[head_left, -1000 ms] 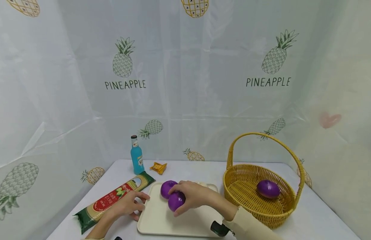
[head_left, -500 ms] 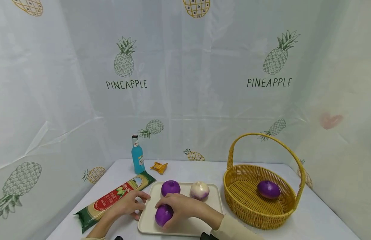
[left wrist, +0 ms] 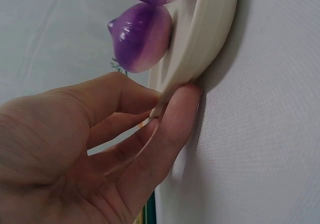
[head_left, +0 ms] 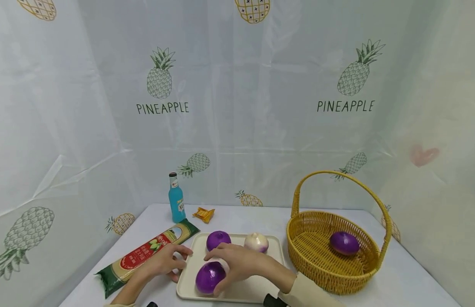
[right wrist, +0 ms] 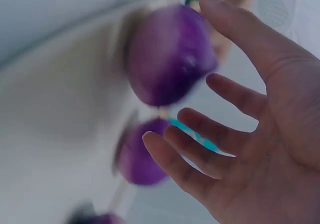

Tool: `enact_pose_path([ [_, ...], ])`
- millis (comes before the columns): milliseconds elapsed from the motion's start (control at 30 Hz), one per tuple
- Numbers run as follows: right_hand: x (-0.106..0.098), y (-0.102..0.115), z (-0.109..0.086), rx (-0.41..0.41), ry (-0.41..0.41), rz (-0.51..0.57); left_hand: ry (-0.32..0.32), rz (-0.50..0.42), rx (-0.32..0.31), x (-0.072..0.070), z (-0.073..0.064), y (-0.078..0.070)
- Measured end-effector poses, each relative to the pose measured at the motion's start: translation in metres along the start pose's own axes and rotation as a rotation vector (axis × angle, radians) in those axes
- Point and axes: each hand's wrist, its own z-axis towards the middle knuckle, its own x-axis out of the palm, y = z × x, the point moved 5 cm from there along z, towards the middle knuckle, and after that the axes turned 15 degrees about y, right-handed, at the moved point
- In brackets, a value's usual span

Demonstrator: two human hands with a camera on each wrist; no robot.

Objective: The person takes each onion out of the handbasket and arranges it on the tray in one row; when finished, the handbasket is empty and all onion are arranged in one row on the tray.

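My left hand [head_left: 166,262] pinches the left rim of the cream tray [left wrist: 205,39] between thumb and finger. On the tray's front left part sits a purple onion [head_left: 209,279]. My right hand [head_left: 241,264] is just to its right, fingers spread and apart from it in the right wrist view. Behind lies a second purple onion [head_left: 217,239], and to the right of that a white onion [head_left: 256,242] with a purple tinge, partly behind my right hand.
A wicker basket [head_left: 322,273] with a tall handle holds one purple onion [head_left: 344,243] on the right. A green and red packet [head_left: 145,253] lies left of the tray. A blue bottle [head_left: 176,200] and an orange wrapped piece [head_left: 204,214] are behind it.
My right hand has brought the purple onion forward and left onto the tray's front, then let go and drawn slightly right. The white onion came into view. My left hand stayed put.
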Motion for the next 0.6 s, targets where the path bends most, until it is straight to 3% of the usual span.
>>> enact_pose_path([
  [400, -0.06, -0.05, -0.088, 0.183, -0.167, 0.091, -0.004, -0.005, 0.006, -0.001, -0.002, -0.001],
  [600, -0.074, -0.081, -0.132, 0.327, -0.242, 0.093, 0.003, -0.011, 0.014, 0.001, -0.001, 0.0],
])
